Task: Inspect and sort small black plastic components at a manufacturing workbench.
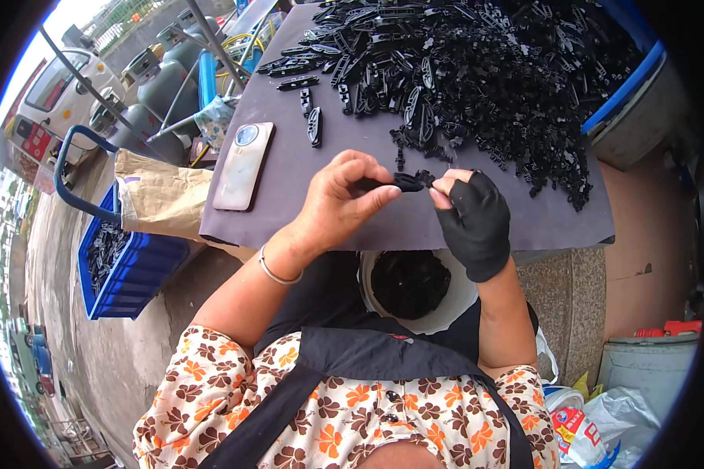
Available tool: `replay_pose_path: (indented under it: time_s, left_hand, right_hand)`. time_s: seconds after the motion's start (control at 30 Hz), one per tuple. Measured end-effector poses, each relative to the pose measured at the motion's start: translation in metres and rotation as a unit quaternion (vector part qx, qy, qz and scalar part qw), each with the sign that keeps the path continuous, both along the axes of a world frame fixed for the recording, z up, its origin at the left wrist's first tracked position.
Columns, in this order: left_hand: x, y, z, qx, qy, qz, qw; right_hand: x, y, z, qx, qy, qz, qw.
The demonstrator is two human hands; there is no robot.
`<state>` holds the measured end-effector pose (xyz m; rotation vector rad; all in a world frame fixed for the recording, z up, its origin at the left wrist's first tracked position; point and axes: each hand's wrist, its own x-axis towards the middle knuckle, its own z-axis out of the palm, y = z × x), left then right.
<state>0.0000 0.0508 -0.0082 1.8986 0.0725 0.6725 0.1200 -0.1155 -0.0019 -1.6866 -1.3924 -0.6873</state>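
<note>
One white bucket (463, 293) stands beneath the surface's near edge, between the person's legs, probably to sit within easy reach of both arms. Above the near part of the surface (285, 205), the left hand (344, 190) pinches a black plastic piece (409, 183) between thumb and fingers, while the right hand (475, 223), in a black fingerless glove, grips its other end; the bare fingertips presumably help with feeling so small a thing. Two-ended holding likely keeps it steady. The piece thus lies between the hands, its finer shape too small to tell. A phone (244, 168) lies flat by the left edge, perhaps to stay out of the way. Beyond, long black pieces (399, 70) spread toward the far edge, and small black parts (516, 109) toward the right edge, seemingly sorted by kind.
</note>
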Motion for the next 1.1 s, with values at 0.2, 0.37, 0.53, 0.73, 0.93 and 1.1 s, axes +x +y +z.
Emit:
replay_pose_path:
  time_s: [0.2,0.37,0.53,0.73,0.93,1.1]
  left_hand:
    - [-0.002,-0.013,-0.002,-0.002,-0.024,-0.057,0.998]
    - [-0.001,-0.009,-0.008,-0.054,-0.003,-0.086,0.995]
    - [-0.002,-0.016,0.003,-0.204,0.112,-0.097,0.968]
    - [-0.008,-0.018,0.011,-0.315,0.136,-0.109,0.933]
    - [-0.019,-0.028,0.012,-0.197,0.104,-0.056,0.973]
    - [-0.027,-0.031,0.011,0.083,0.011,-0.046,0.995]
  right_hand:
    - [-0.006,-0.003,0.0,-0.017,0.05,0.064,0.997]
    - [-0.01,-0.003,0.005,-0.017,0.029,0.094,0.995]
    - [-0.005,-0.004,0.003,-0.038,-0.017,0.088,0.995]
    - [-0.003,-0.007,0.001,-0.065,-0.076,0.092,0.991]
    - [-0.014,-0.008,0.007,-0.086,0.101,0.104,0.986]
    - [-0.01,-0.019,0.008,-0.185,0.295,0.155,0.925]
